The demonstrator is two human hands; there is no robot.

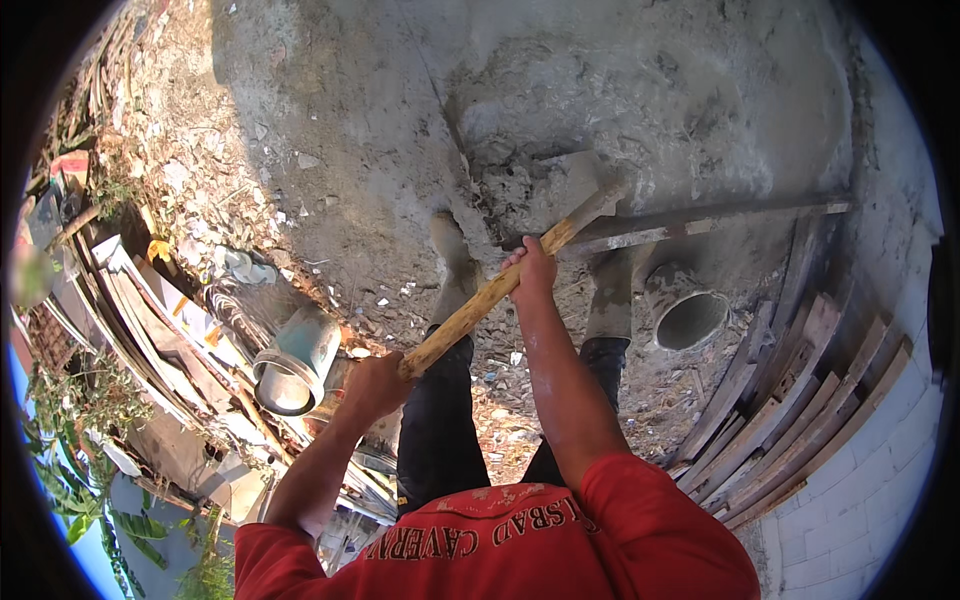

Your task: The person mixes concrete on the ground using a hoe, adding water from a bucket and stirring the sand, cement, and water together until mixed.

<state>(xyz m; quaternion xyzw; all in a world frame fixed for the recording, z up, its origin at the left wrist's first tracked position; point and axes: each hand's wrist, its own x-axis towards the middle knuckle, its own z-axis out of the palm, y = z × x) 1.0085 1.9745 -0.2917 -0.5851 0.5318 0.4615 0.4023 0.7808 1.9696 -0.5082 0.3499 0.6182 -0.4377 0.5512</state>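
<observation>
Plank [725,221] near handle [480,306], bucket [667,286] beside boot [609,296]

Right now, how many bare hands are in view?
2: the left hand grips the lower end of the long, yellowish-brown wooden handle; the right hand grips it farther up. Neither is hidden, though some fingers are.

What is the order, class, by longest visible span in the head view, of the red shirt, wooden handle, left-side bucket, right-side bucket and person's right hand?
Largest to smallest:
1. red shirt
2. wooden handle
3. left-side bucket and right-side bucket: too alike to rank
4. right hand
</observation>
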